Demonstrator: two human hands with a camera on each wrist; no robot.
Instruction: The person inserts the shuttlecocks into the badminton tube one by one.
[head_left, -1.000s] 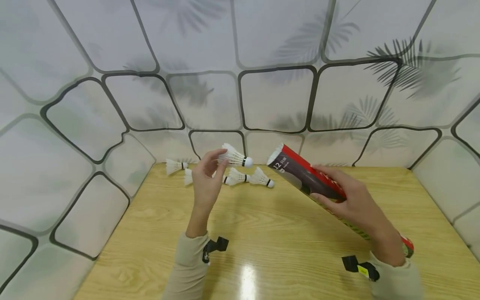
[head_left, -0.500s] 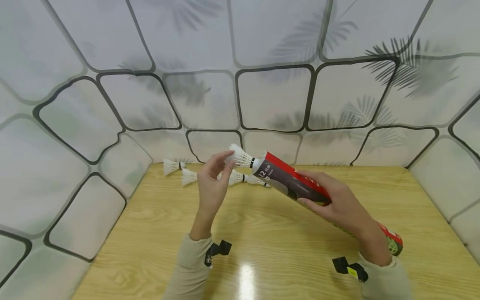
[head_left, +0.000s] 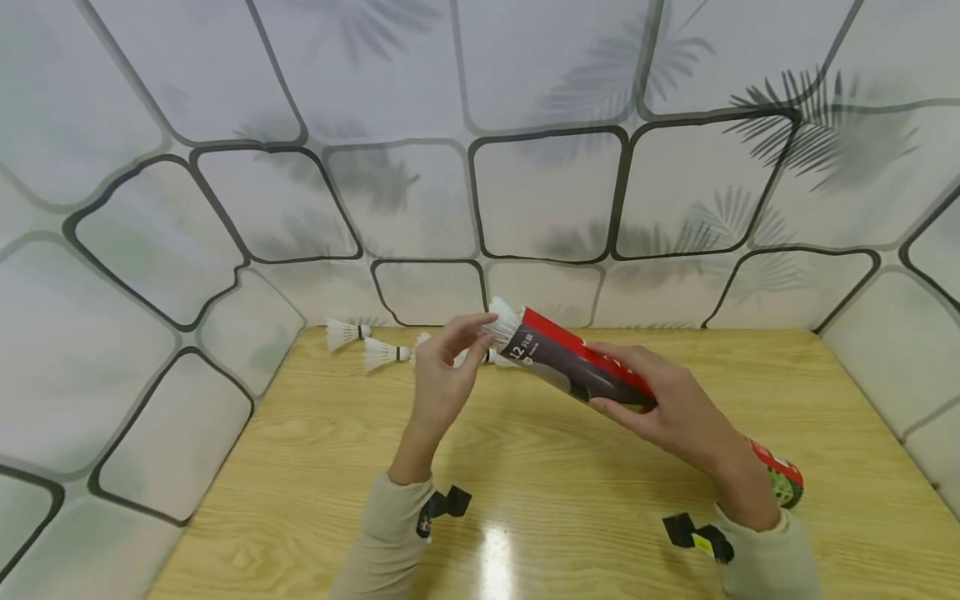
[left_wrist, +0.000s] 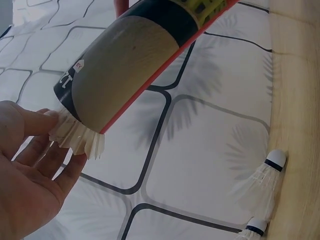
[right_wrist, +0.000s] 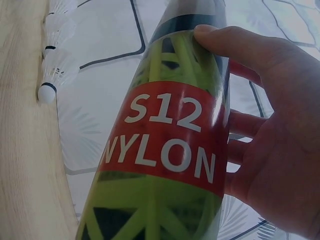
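Note:
My left hand (head_left: pixel 444 375) pinches the feathered skirt of a white shuttlecock (left_wrist: pixel 80 136) between thumb and fingertips. Its cork end is hidden inside the mouth of a shuttlecock tube (head_left: pixel 555 358); only the skirt sticks out. The tube is dark, red and green, and slants with its open end up to the left. My right hand (head_left: pixel 671 408) grips it around the middle, thumb on the near side. In the right wrist view the tube's label (right_wrist: pixel 162 135) reads "S12 NYLON".
Several loose shuttlecocks lie along the back of the wooden table (head_left: pixel 322 483), among them a far-left shuttlecock (head_left: pixel 347 332) and another shuttlecock (head_left: pixel 386 354) beside it. Some are partly hidden behind my left hand and the tube. A patterned cloth wall (head_left: pixel 555 200) rises behind the table.
My left hand has brought the shuttlecock rightward to the tube, and its cork has gone into the mouth. The tube has shifted left and slightly down in my right hand.

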